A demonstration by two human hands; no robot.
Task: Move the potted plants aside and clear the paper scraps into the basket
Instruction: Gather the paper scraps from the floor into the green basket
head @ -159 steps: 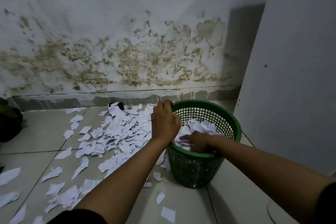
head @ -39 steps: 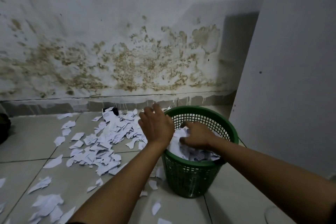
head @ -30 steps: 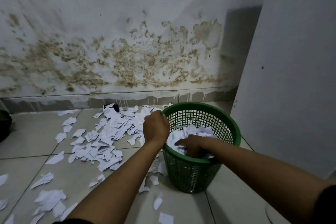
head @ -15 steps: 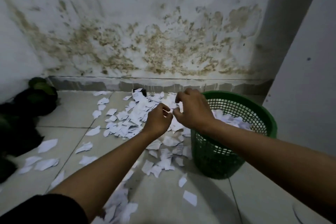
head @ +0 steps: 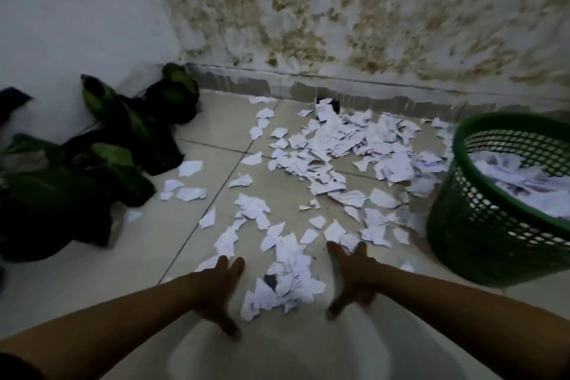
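White paper scraps (head: 336,148) lie scattered over the tiled floor, thickest near the back wall. A smaller heap of scraps (head: 285,284) lies between my two hands. My left hand (head: 217,290) is flat on the floor to the left of that heap, fingers spread, holding nothing. My right hand (head: 351,274) is spread open on the heap's right side, also with nothing in it. The green mesh basket (head: 462,225) stands at the right, partly filled with paper. Dark potted plants (head: 92,163) sit at the left along the side wall.
A stained wall (head: 339,25) runs along the back with a grey skirting at its foot. A white side wall (head: 61,9) closes the left. A small dark object (head: 333,103) sits at the skirting behind the scraps.
Both hands have left the basket and dropped to the floor, spreading open on either side of a near heap of scraps. My view has swung left and down, bringing the plants into sight.
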